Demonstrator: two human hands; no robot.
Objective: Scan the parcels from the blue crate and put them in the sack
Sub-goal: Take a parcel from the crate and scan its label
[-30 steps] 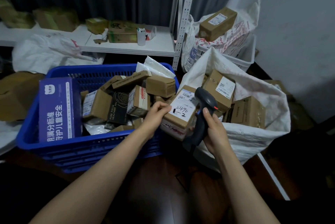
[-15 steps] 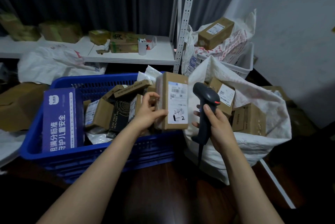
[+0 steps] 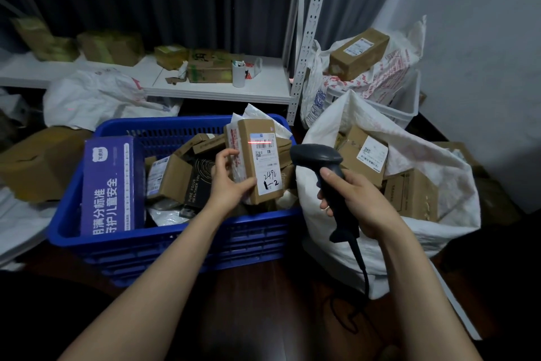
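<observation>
My left hand (image 3: 231, 182) held one parcel (image 3: 260, 164) upright above the far right corner of the blue crate (image 3: 175, 243). My fingers curled along its left edge and my thumb pressed the front near the bottom. My right hand (image 3: 360, 202) was wrapped round the grip of the scanner (image 3: 314, 156), which pointed left at the parcel from just beside it.

The red line (image 3: 260, 142) lay across the very top of the label (image 3: 265, 164), so I judged the read might fail if the line missed the bars. The glossy label could also throw glare. My hold was only an edge pinch on smooth cardboard and tape, so the box might twist or slip. The cable (image 3: 361, 267) hung down toward the floor and could snag.

The parcel was a slim brown carton with crisp corners. The crate was rigid slotted plastic. The sack (image 3: 424, 232) on the right was limp, crumpled woven white cloth, with boxes already heaped near its sagging mouth, so one might tumble out.
</observation>
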